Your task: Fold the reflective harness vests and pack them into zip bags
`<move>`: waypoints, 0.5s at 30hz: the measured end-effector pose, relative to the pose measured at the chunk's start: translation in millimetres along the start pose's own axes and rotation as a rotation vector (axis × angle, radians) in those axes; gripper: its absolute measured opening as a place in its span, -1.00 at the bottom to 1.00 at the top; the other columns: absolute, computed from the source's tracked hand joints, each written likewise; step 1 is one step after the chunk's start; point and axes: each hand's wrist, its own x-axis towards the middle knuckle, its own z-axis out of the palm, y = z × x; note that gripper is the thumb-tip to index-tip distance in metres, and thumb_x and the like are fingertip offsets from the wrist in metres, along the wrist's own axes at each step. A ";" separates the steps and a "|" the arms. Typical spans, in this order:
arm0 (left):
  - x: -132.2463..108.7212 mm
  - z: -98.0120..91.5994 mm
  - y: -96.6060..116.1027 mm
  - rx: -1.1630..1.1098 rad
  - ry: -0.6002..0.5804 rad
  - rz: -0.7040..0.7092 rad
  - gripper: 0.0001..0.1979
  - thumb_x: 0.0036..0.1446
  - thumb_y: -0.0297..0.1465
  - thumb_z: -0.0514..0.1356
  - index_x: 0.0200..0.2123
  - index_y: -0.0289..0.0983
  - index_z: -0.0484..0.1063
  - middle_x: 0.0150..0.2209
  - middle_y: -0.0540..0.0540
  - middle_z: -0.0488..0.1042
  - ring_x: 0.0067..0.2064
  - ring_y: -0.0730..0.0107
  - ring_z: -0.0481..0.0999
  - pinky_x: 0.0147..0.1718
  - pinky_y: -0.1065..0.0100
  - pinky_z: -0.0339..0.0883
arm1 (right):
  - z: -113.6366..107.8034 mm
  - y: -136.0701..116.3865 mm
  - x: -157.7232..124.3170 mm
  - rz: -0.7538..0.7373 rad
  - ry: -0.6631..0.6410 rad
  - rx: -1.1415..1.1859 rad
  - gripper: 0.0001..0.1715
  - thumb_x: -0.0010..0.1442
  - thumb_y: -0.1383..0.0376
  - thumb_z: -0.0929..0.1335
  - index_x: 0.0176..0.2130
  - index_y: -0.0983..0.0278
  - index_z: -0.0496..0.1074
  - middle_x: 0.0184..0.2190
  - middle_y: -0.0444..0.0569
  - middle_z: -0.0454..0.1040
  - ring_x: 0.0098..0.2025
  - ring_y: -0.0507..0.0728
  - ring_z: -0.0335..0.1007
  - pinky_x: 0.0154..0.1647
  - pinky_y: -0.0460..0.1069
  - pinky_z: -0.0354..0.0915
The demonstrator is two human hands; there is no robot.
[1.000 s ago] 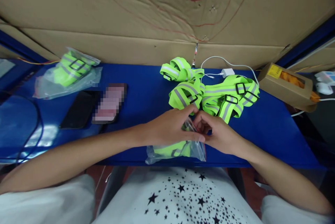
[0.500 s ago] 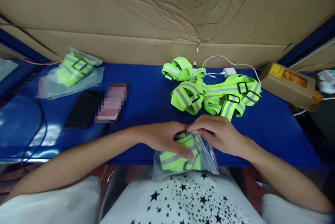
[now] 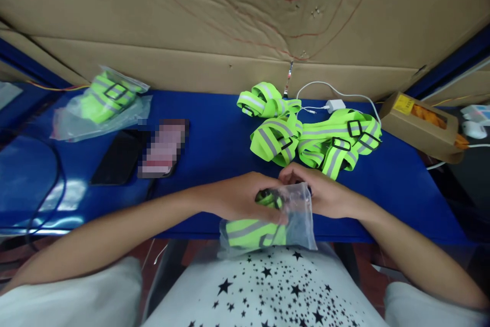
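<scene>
Clear bag [image 3: 302,222] at six o'clock, lime strap [image 3: 245,235] inside; left hand [image 3: 243,198] pinches it, right hand [image 3: 325,193] at its two o'clock, grip I can't tell. I judge it light, soft, slick; best held through the strap's bulk, toward nine o'clock.

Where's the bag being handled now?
In the head view, the clear bag is low centre, by the near edge of the blue table, in the left hand, with the right hand at its upper right and the loose green straps beyond.
</scene>
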 end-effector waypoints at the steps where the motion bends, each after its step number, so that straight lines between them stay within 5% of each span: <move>1: 2.5 2.6 -0.3 0.029 0.016 0.008 -0.60 0.16 -0.08 0.33 -0.14 -0.30 0.58 -0.34 -0.03 0.52 -0.34 0.40 0.39 -0.42 0.42 0.15 | 4.6 1.1 1.0 -0.007 0.012 -0.026 -0.59 0.20 0.26 0.48 -0.04 0.24 0.29 -0.20 -0.09 0.47 -0.24 0.04 0.43 -0.27 -0.07 0.32; 5: 4.8 8.3 -0.6 0.038 0.061 -0.003 -0.72 0.21 -0.21 0.31 -0.20 -0.33 0.60 -0.30 -0.07 0.58 -0.29 0.36 0.47 -0.36 0.40 0.21 | 18.2 2.0 3.3 0.012 0.088 -0.064 -0.58 0.17 0.29 0.47 -0.07 0.23 0.24 -0.27 -0.12 0.44 -0.32 0.03 0.40 -0.34 -0.07 0.26; 8: 2.0 2.5 0.8 -0.083 0.130 0.036 -0.75 0.21 -0.26 0.31 -0.13 -0.30 0.57 -0.21 -0.07 0.62 -0.19 0.34 0.54 -0.25 0.40 0.29 | 19.6 1.1 4.9 0.067 0.132 0.148 -0.47 0.14 0.23 0.51 0.01 0.22 0.25 -0.24 -0.12 0.46 -0.29 0.05 0.41 -0.31 -0.06 0.32; 15: 8.0 -9.7 2.4 -0.277 0.305 0.072 -0.78 0.22 -0.30 0.27 -0.18 -0.34 0.52 -0.33 -0.03 0.56 -0.33 0.44 0.50 -0.36 0.45 0.28 | 17.0 1.1 10.2 0.206 0.007 0.480 -0.31 0.09 0.14 0.57 0.13 0.19 0.36 -0.40 -0.21 0.45 -0.48 0.00 0.34 -0.45 -0.07 0.36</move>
